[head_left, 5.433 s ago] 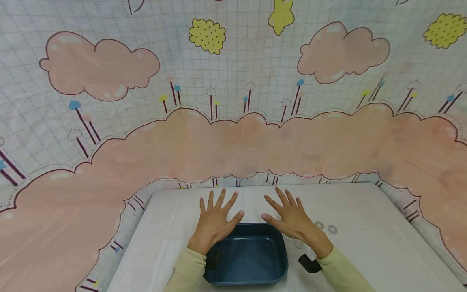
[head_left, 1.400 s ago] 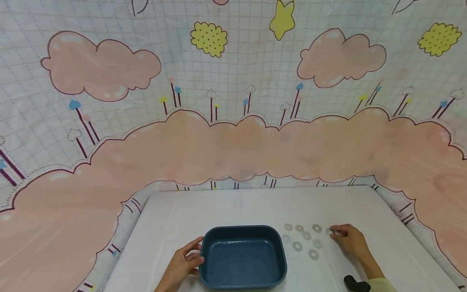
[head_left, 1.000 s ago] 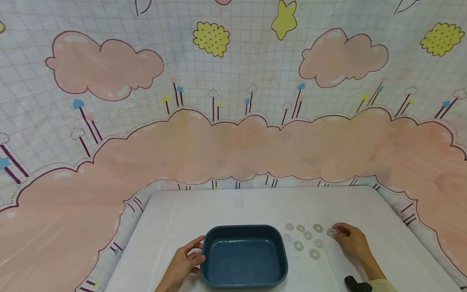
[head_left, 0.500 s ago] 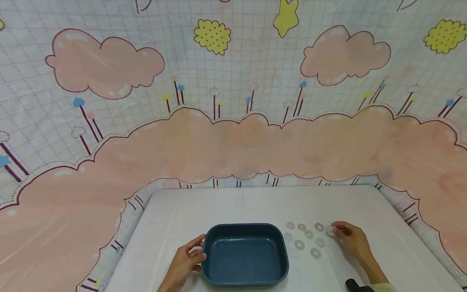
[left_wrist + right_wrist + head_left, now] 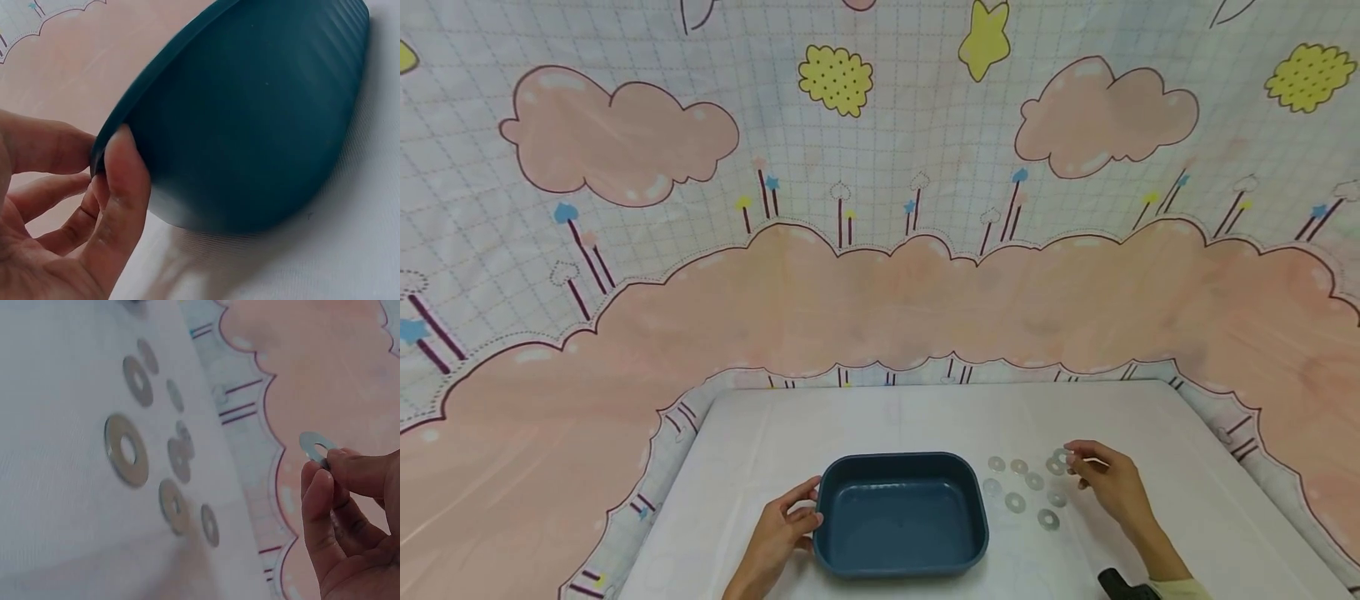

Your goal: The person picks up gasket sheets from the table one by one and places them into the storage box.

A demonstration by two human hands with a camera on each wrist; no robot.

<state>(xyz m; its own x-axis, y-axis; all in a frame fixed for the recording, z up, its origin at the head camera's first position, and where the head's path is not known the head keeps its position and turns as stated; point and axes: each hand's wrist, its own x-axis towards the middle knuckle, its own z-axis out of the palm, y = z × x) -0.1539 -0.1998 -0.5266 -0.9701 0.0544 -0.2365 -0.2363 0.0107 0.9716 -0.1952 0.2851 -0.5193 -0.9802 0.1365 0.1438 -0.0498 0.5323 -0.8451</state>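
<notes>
A dark blue rectangular plastic tub [image 5: 901, 527] stands on the white table, with nothing in it. At its left end my left hand [image 5: 777, 532] grips the rim; in the left wrist view the thumb [image 5: 125, 181] lies against the outer wall just under the lip. To the right of the tub, my right hand [image 5: 1116, 485] pinches a flat metal washer [image 5: 310, 444] between thumb and fingertips, raised off the table. Below and left of that hand, several more washers [image 5: 1015, 502] lie flat and scattered on the tabletop.
The white table [image 5: 895, 421] has its far edge behind the tub. A patterned cloth [image 5: 880, 308] with clouds hangs beyond it and shows along both sides. A black device [image 5: 1126, 586] is strapped at the right wrist.
Over the last second the right hand has lifted the washer it pinches and carried it slightly left and away. The tub has shifted slightly away. Earliest, both hands were spread above the table.
</notes>
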